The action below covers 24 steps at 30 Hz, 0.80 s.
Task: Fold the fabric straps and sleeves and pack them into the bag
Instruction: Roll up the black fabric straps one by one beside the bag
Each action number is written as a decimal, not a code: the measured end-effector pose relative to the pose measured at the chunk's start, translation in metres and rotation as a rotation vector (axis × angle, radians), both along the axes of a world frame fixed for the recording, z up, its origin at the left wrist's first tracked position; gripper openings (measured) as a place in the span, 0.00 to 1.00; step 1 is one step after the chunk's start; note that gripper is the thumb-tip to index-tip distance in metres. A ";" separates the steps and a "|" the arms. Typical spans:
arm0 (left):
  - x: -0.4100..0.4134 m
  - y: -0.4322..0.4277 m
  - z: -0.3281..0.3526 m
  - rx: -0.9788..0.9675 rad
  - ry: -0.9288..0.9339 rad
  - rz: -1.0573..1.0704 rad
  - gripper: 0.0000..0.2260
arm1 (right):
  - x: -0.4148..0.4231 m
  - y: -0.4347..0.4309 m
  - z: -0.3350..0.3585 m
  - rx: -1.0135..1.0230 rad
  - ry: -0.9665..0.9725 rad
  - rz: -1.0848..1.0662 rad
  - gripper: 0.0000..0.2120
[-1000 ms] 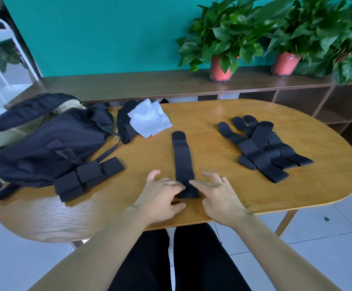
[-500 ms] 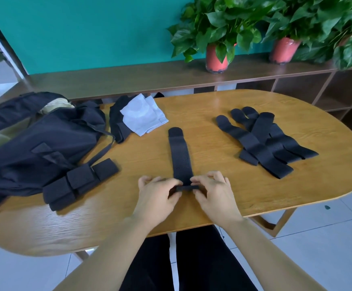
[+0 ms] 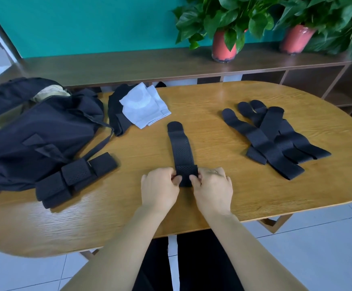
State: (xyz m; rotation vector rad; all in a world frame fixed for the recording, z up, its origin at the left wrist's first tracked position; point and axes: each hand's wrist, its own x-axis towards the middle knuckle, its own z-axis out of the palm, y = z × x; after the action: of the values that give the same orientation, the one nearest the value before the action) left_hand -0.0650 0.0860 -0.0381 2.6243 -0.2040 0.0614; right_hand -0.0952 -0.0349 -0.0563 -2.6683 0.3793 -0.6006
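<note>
A long black perforated strap (image 3: 181,148) lies lengthwise in the middle of the wooden table (image 3: 223,202), its near end folded over onto itself. My left hand (image 3: 160,187) pinches the left side of that fold and my right hand (image 3: 211,186) pinches the right side. A pile of unfolded black straps (image 3: 273,139) lies to the right. Several folded black straps (image 3: 74,179) sit at the left against the black bag (image 3: 34,133), whose top is open. White sleeves (image 3: 143,106) rest on a black sleeve (image 3: 116,114) behind.
A low wooden shelf (image 3: 149,64) runs along the teal wall behind the table, carrying two red potted plants (image 3: 223,47). The table's near edge curves just in front of my wrists, with white floor tiles below.
Both hands went from lying flat beside the strap's near end to pinching it, and they have turned that end over and away from me, so a fold now lies on the strap.
</note>
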 end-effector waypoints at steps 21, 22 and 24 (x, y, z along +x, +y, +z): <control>0.003 -0.005 0.006 0.302 -0.234 -0.319 0.15 | 0.010 -0.003 0.018 0.075 0.220 -0.045 0.13; 0.004 -0.003 0.006 0.303 -0.218 -0.370 0.16 | 0.009 -0.004 0.016 0.057 0.206 -0.027 0.13; 0.006 0.003 0.005 0.274 -0.169 -0.424 0.17 | 0.008 -0.008 0.011 -0.011 0.119 0.052 0.12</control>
State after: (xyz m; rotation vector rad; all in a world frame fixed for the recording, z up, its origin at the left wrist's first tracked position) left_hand -0.0585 0.0887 -0.0336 2.7827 -0.8768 0.1162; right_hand -0.0872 -0.0427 -0.0458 -2.7227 0.3390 -0.4314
